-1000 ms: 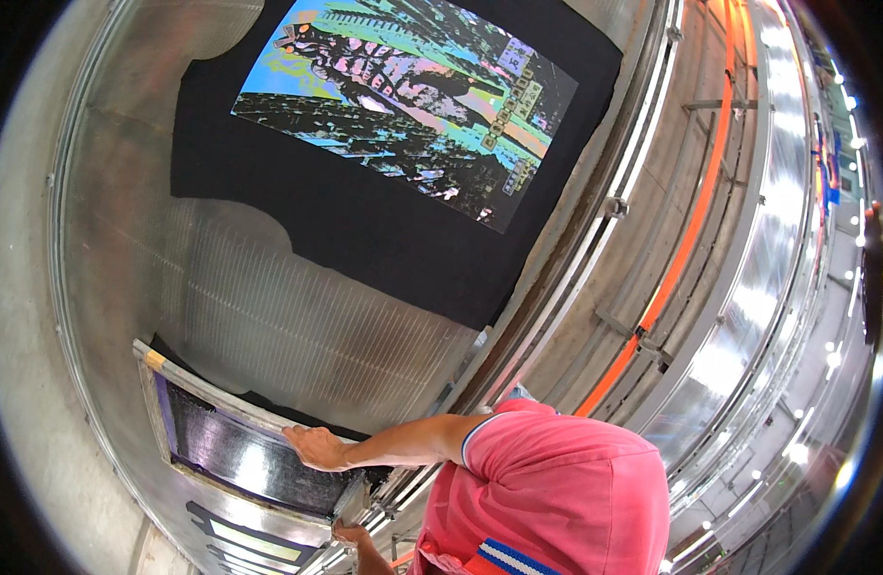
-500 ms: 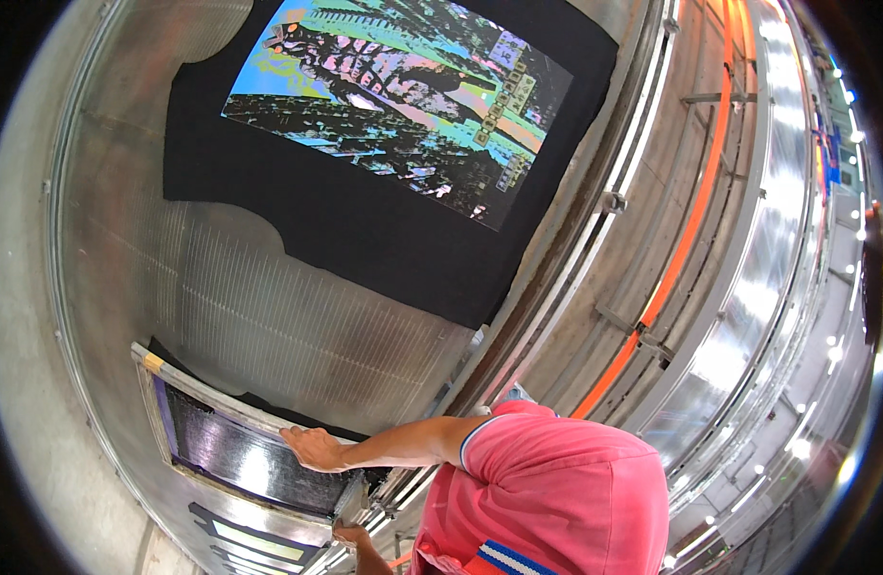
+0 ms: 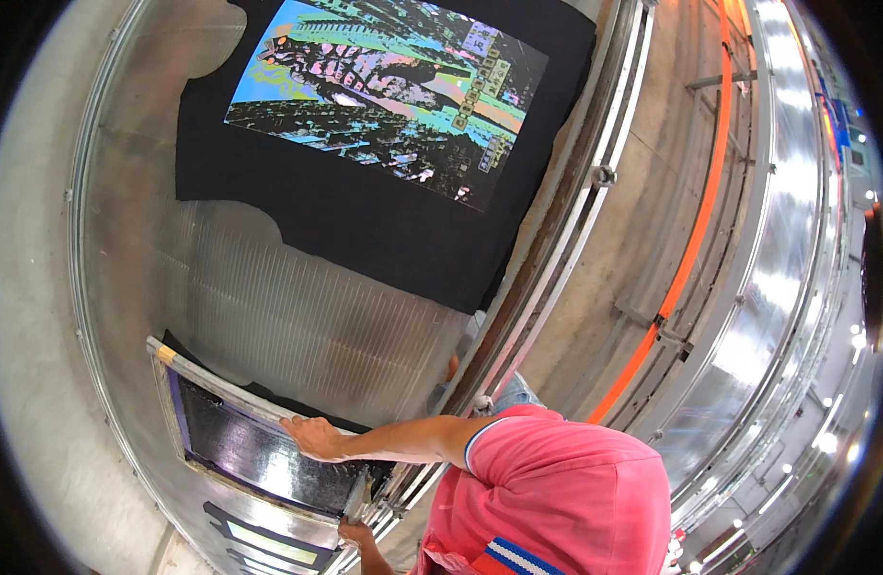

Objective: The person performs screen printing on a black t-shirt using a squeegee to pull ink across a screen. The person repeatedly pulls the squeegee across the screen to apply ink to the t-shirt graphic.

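A screen-printing frame (image 3: 209, 379) with pale rails and a dark, shiny mesh lies tilted across the metal table at lower left. My right hand (image 3: 315, 440) rests over its upper rail, fingers bent around the edge. Lower down, my left hand (image 3: 356, 533) is closed at the frame's right-hand end, its fingers partly hidden. Farther up the table, a black fabric shirt piece (image 3: 365, 230) lies flat, bearing a large multicoloured print (image 3: 393, 96). A dark fabric edge (image 3: 264, 394) shows from under the frame.
A metal rail (image 3: 599, 177) runs along the table's right side. Beyond it is a walkway, then an orange strip (image 3: 695, 244) beside another long shiny table (image 3: 781, 201). More dark pieces with pale panels (image 3: 269, 542) lie past the frame. Blue jeans (image 3: 518, 395) show beside the rail.
The view has shifted slightly, so the frame and my hands sit a little farther right in the picture. Both hands keep their places on the frame.
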Demonstrator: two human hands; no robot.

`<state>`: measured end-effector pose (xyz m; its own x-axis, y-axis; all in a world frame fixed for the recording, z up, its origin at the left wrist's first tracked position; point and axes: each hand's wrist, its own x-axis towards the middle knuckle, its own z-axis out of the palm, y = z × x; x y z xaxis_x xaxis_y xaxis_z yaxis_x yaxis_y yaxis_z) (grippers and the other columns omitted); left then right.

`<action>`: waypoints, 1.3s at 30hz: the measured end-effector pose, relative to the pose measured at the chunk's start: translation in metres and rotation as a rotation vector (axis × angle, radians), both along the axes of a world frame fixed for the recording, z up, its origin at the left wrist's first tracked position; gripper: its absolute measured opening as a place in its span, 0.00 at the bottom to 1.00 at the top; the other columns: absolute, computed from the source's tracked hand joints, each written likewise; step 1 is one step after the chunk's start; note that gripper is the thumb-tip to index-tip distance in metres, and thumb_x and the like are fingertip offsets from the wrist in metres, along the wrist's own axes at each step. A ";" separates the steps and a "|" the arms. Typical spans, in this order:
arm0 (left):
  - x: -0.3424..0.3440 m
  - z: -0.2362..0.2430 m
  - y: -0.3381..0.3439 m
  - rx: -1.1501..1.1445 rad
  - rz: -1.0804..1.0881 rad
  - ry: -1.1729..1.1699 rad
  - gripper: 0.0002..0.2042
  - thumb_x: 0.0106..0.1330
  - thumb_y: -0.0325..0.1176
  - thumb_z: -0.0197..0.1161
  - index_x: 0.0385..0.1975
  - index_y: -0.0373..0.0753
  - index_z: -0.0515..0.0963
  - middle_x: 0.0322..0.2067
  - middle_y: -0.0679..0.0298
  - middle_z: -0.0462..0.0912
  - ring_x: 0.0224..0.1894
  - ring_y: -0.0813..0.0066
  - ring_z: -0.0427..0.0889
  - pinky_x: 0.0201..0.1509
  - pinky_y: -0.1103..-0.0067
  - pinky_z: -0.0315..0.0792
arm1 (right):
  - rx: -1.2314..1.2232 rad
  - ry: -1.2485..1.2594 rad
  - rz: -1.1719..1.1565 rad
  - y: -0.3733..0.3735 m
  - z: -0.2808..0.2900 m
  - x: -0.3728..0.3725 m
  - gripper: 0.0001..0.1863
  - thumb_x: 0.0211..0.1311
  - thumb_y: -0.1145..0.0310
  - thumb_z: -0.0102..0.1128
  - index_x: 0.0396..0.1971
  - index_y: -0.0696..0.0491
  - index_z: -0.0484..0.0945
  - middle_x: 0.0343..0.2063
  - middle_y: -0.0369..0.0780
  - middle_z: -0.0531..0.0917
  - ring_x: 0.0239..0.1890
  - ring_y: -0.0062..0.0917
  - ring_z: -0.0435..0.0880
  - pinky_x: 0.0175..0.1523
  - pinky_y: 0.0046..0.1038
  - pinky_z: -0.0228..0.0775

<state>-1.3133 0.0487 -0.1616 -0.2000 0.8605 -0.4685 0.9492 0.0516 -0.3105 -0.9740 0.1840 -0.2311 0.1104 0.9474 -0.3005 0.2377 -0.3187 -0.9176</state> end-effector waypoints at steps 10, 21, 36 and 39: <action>-0.006 0.006 0.013 0.034 -0.125 -0.201 0.20 0.43 0.31 0.78 0.35 0.27 0.83 0.28 0.43 0.84 0.33 0.44 0.83 0.44 0.61 0.75 | 0.044 -0.044 -0.163 -0.004 0.002 -0.003 0.13 0.65 0.72 0.49 0.48 0.57 0.72 0.32 0.55 0.79 0.26 0.48 0.84 0.29 0.45 0.79; -0.053 -0.006 -0.022 0.236 -0.362 -0.673 0.17 0.52 0.20 0.63 0.43 0.36 0.84 0.44 0.51 0.86 0.48 0.53 0.84 0.56 0.66 0.75 | 0.098 -0.349 -0.245 0.000 -0.004 -0.015 0.13 0.67 0.69 0.46 0.46 0.54 0.76 0.40 0.51 0.83 0.41 0.48 0.84 0.45 0.46 0.78; -0.039 -0.023 0.117 -0.539 -0.300 -0.306 0.22 0.32 0.28 0.77 0.34 0.30 0.85 0.38 0.44 0.86 0.44 0.51 0.86 0.47 0.68 0.80 | 0.023 -0.592 -0.247 0.004 -0.007 -0.020 0.12 0.70 0.65 0.46 0.42 0.52 0.79 0.46 0.48 0.81 0.48 0.45 0.82 0.50 0.43 0.74; -0.049 -0.009 0.146 -0.705 -0.323 -0.306 0.18 0.30 0.27 0.77 0.26 0.28 0.85 0.32 0.45 0.86 0.37 0.54 0.87 0.42 0.65 0.79 | -0.131 -0.768 -0.140 0.007 0.017 -0.023 0.18 0.72 0.56 0.45 0.47 0.48 0.81 0.50 0.44 0.78 0.57 0.38 0.75 0.59 0.39 0.70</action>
